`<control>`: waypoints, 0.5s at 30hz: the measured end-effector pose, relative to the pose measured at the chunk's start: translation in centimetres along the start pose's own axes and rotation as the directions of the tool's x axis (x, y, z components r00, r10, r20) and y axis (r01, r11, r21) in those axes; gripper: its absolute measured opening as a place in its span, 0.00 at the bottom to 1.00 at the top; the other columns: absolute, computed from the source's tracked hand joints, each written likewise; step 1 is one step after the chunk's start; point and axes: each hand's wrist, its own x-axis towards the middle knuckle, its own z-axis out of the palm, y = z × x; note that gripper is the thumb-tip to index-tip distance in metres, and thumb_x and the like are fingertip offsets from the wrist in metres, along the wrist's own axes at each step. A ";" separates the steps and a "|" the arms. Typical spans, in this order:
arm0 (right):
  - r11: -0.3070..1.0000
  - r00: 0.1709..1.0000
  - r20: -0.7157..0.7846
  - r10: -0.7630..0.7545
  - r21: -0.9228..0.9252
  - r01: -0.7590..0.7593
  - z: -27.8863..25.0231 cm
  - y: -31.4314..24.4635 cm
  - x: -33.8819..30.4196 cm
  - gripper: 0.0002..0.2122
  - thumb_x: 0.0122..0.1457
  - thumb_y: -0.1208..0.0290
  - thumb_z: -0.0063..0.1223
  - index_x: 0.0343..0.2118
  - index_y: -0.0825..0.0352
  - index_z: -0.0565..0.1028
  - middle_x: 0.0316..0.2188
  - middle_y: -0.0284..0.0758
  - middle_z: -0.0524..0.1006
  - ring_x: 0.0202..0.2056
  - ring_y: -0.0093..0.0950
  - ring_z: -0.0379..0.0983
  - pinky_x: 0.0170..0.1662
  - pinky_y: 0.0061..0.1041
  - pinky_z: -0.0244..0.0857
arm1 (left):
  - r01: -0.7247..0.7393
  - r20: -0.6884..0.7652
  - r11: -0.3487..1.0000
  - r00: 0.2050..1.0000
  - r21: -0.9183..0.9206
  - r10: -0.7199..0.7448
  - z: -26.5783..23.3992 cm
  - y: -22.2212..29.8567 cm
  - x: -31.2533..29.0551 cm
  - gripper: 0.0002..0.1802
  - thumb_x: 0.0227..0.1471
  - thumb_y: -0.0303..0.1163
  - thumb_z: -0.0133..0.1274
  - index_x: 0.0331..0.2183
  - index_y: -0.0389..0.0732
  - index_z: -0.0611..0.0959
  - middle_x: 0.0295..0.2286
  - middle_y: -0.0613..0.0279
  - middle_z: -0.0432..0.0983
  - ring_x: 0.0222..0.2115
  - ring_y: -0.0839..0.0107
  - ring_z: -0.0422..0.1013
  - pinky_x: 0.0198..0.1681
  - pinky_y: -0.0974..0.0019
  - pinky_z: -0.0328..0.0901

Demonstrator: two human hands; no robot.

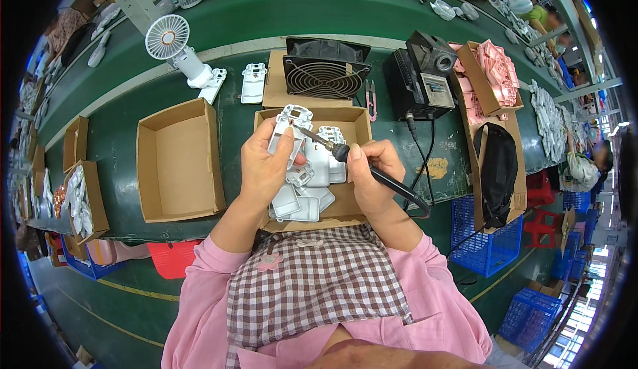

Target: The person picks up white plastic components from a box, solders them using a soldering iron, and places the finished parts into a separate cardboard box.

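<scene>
My left hand [264,153] grips a white plastic casing [290,136], thumb on its front, above an open cardboard box [352,203]. In my right hand [375,173] is a soldering iron [340,151], its black cable curving off to the right. The iron's tip points left and meets or nearly meets the upper part of the casing; the exact contact is too small to tell. Below my hands, several more white plastic casings [302,206] lie loosely in the box.
A black fan [325,76] stands behind the box, with pink-handled snips [371,100] beside it. The soldering station [422,83] is right of these. An open cardboard box [179,163] and a white handheld fan [183,50] are left. Pink parts [495,76] fill a box at the right.
</scene>
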 end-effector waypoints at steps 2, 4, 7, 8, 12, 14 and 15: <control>1.000 1.000 0.005 0.012 0.002 -0.012 0.0 0.0 0.0 0.06 0.58 0.79 0.50 0.26 0.68 0.65 0.18 0.31 0.70 0.16 0.13 0.62 0.19 0.13 0.56 | 0.000 -0.001 1.000 1.000 0.001 0.000 0.0 0.0 0.0 0.09 0.57 0.28 0.46 0.39 0.36 0.77 0.26 0.61 0.78 0.19 0.79 0.73 0.22 0.77 0.67; 0.999 0.999 -0.038 0.023 0.048 -0.022 0.1 0.1 -0.2 0.06 0.57 0.77 0.52 0.26 0.69 0.67 0.18 0.29 0.70 0.18 0.12 0.61 0.21 0.13 0.56 | 0.014 -0.009 1.000 1.000 0.003 -0.014 0.0 0.1 0.0 0.09 0.57 0.28 0.46 0.38 0.35 0.77 0.26 0.61 0.78 0.19 0.79 0.72 0.22 0.77 0.67; 0.994 0.996 -0.084 0.042 0.105 -0.033 0.0 0.1 -0.2 0.07 0.56 0.76 0.55 0.26 0.69 0.68 0.18 0.27 0.70 0.20 0.11 0.60 0.22 0.13 0.56 | 0.027 -0.002 1.000 1.000 0.002 -0.027 0.1 0.2 -0.1 0.09 0.57 0.28 0.46 0.38 0.35 0.77 0.26 0.61 0.78 0.19 0.79 0.72 0.22 0.77 0.67; 0.992 0.995 -0.090 0.049 0.117 -0.038 -0.1 0.0 -0.2 0.07 0.56 0.76 0.55 0.26 0.69 0.68 0.18 0.26 0.70 0.20 0.10 0.60 0.22 0.13 0.55 | 0.025 -0.001 1.000 1.000 0.001 -0.025 0.1 0.3 -0.2 0.09 0.57 0.28 0.46 0.38 0.35 0.77 0.26 0.61 0.78 0.19 0.79 0.72 0.22 0.77 0.67; 0.992 0.995 -0.083 0.048 0.121 -0.038 0.1 0.0 0.0 0.07 0.56 0.76 0.54 0.25 0.69 0.68 0.18 0.26 0.70 0.19 0.10 0.59 0.21 0.13 0.55 | 0.059 0.015 0.998 0.998 0.033 -0.059 0.0 0.2 -0.1 0.09 0.57 0.28 0.46 0.38 0.35 0.77 0.25 0.63 0.77 0.18 0.80 0.71 0.21 0.77 0.66; 0.993 0.996 -0.065 0.058 0.104 -0.051 0.1 -0.2 0.0 0.07 0.56 0.76 0.55 0.26 0.69 0.68 0.18 0.26 0.70 0.19 0.10 0.59 0.22 0.13 0.55 | 0.061 0.020 0.997 0.998 0.045 -0.062 0.0 0.2 -0.1 0.09 0.57 0.27 0.46 0.38 0.35 0.77 0.25 0.63 0.77 0.18 0.80 0.71 0.21 0.78 0.65; 0.993 0.996 -0.066 0.058 0.104 -0.051 0.1 -0.3 0.0 0.07 0.56 0.76 0.55 0.26 0.69 0.68 0.18 0.26 0.70 0.19 0.10 0.59 0.22 0.13 0.55 | 0.055 0.023 0.997 0.998 0.055 -0.057 0.1 0.2 -0.1 0.09 0.57 0.28 0.46 0.39 0.35 0.76 0.25 0.64 0.77 0.18 0.81 0.71 0.21 0.78 0.65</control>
